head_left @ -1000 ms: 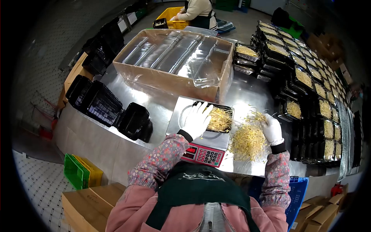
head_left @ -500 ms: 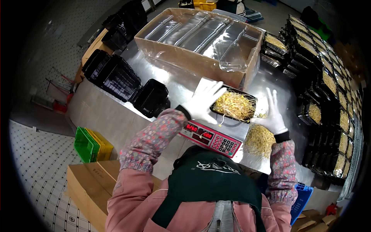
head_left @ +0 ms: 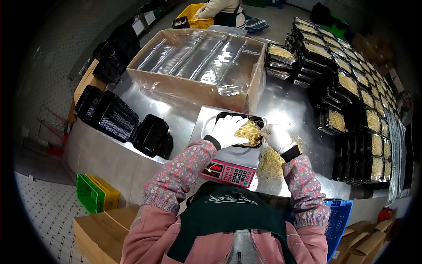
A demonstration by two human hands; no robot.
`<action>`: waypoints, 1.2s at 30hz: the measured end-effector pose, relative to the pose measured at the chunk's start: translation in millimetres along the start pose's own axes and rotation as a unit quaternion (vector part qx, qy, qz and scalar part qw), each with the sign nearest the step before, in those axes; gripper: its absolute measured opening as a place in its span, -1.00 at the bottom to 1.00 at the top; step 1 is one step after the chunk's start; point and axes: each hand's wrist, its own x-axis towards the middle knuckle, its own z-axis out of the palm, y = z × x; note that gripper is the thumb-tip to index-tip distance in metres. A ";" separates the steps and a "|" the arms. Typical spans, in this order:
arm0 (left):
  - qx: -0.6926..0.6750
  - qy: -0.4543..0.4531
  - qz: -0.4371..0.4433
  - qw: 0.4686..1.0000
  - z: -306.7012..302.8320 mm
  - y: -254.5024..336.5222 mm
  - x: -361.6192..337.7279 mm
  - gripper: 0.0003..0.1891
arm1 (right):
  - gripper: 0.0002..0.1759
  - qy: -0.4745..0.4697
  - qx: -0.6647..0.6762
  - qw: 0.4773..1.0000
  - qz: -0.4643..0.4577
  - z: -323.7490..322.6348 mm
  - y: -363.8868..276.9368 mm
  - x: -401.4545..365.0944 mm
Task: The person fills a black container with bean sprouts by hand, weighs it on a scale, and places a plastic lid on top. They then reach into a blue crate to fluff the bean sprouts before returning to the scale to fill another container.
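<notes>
A black plastic tray [head_left: 221,115] of yellow bean sprouts [head_left: 250,133] sits on the platform of a red-fronted digital scale [head_left: 233,173]. My left hand [head_left: 227,131], in a white glove, lies over the left part of the sprouts with its fingers stretched out and apart. At the tray's right rim is my right hand [head_left: 278,137], also white-gloved, with its fingers drawn together in a pinch; what is between them is too small to make out. A loose heap of bean sprouts [head_left: 271,164] lies on the metal table just right of the scale.
An open carton [head_left: 189,86] of clear plastic lids stands behind the scale. Stacked empty black trays [head_left: 118,118] are at left. Many filled trays [head_left: 347,83] are piled along the right. Across the table, another person [head_left: 222,11] works beside a yellow crate [head_left: 190,15].
Both hands have come in from spread positions beside the tray: the left over the sprouts, the right to the rim with fingers closed. The camera view has shifted, and another person shows at the back.
</notes>
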 end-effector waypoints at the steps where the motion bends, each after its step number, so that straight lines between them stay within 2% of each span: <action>1: -0.005 0.001 -0.001 1.000 1.5 -1.1 0.3 -0.19 | -0.80 0.011 0.023 1.000 0.005 -12.4 3.7 -4.6; 4: -0.014 0.007 -0.001 1.000 1.9 -0.7 0.1 -0.18 | -0.84 0.047 0.111 0.993 0.018 -57.5 6.2 -23.0; 6: -0.048 0.002 -0.011 0.999 -6.9 3.9 -2.0 -0.11 | -0.85 0.061 0.163 0.980 0.101 -79.9 9.5 -37.4; 8: -0.096 0.034 -0.004 0.995 -16.4 4.2 -6.9 -0.07 | -0.84 0.074 0.260 0.944 0.189 -77.6 31.8 -50.9; 9: -0.053 0.032 -0.021 0.998 -33.7 11.8 -11.7 -0.01 | -0.84 0.061 0.274 0.934 0.220 -68.1 50.4 -56.4; 10: -0.073 0.070 -0.001 0.995 -26.6 1.1 -16.7 -0.01 | -0.58 -0.022 0.058 0.981 0.181 -51.1 91.3 -60.3; 12: -0.164 0.103 -0.009 0.981 -26.9 -6.9 -26.8 -0.01 | -0.20 -0.100 -0.210 0.966 0.110 -45.4 94.2 -72.3; 13: -0.161 0.111 -0.005 0.981 -27.3 -8.2 -29.0 -0.02 | 0.08 -0.167 -0.142 0.961 0.170 -53.5 75.6 -60.5; 15: -0.118 0.097 -0.008 0.988 -26.5 -4.2 -27.0 -0.02 | 0.09 -0.064 -0.056 0.988 0.130 -52.6 28.5 -43.6; 16: -0.097 0.087 -0.009 0.991 -25.4 -1.0 -26.6 -0.02 | 0.11 -0.021 -0.029 0.998 0.057 -44.1 14.4 -33.1; 18: -0.081 0.069 -0.018 0.994 -16.7 5.6 -19.4 -0.12 | 0.06 -0.030 -0.055 0.998 -0.025 -20.0 -8.2 -13.0; 19: -0.064 0.048 -0.026 0.996 -9.2 3.3 -15.1 -0.14 | -0.19 -0.053 -0.094 0.994 -0.009 -8.5 -21.2 -4.8; 20: -0.046 0.028 -0.036 0.998 -4.0 1.4 -12.1 -0.17 | -0.57 -0.106 -0.111 0.988 0.016 5.3 -24.3 4.8; 22: -0.036 0.036 -0.031 0.998 1.2 -0.1 -12.1 -0.20 | -0.79 -0.084 -0.127 0.988 0.008 18.1 -21.8 10.9; 24: -0.030 0.045 -0.030 0.998 7.6 -2.7 -12.7 -0.20 | -0.82 -0.014 -0.102 0.995 -0.009 14.8 -10.5 7.3; 25: -0.027 0.046 -0.030 0.998 9.4 -4.0 -13.6 -0.20 | -0.81 0.002 -0.075 0.997 -0.028 -7.1 -16.2 1.5; 27: -0.021 0.046 -0.027 0.998 11.5 -4.9 -14.6 -0.19 | -0.78 -0.004 -0.079 0.997 0.011 -37.0 -10.9 -8.2; 28: -0.044 0.056 -0.021 0.997 9.0 -3.8 -12.9 -0.17 | -0.78 0.040 0.038 0.997 0.045 -57.9 8.0 -22.6; 29: -0.065 0.063 -0.017 0.996 3.4 -3.5 -16.6 -0.15 | -0.78 0.049 0.100 0.991 0.068 -75.6 7.3 -32.6; 30: -0.087 0.070 -0.014 0.994 -5.2 -3.3 -21.2 -0.13 | -0.78 0.040 0.177 0.974 0.137 -95.5 -3.0 -42.1; 31: -0.059 0.057 -0.009 0.997 -25.8 -0.4 -24.8 -0.07 | -0.76 0.052 0.202 0.962 0.176 -92.0 10.3 -50.4; 32: -0.115 0.091 0.003 0.989 -30.8 -6.4 -30.7 -0.03 | -0.75 0.065 0.227 0.948 0.213 -84.6 31.9 -60.8; 33: -0.150 0.110 -0.011 0.983 -35.4 -12.8 -37.6 -0.01 | -0.72 0.017 0.080 0.976 0.202 -72.4 58.1 -70.7; 34: -0.184 0.128 -0.026 0.974 -39.4 -18.4 -45.3 0.01 | -0.69 -0.032 -0.068 0.980 0.187 -56.5 86.7 -80.5; 35: -0.185 0.123 -0.044 0.974 -44.3 -21.8 -51.2 0.05 | -0.65 -0.079 -0.214 0.959 0.168 -48.7 100.5 -84.4; 36: -0.162 0.109 -0.035 0.980 -45.3 -27.4 -55.0 0.09 | -0.61 -0.020 -0.216 0.965 0.150 -50.1 90.7 -81.0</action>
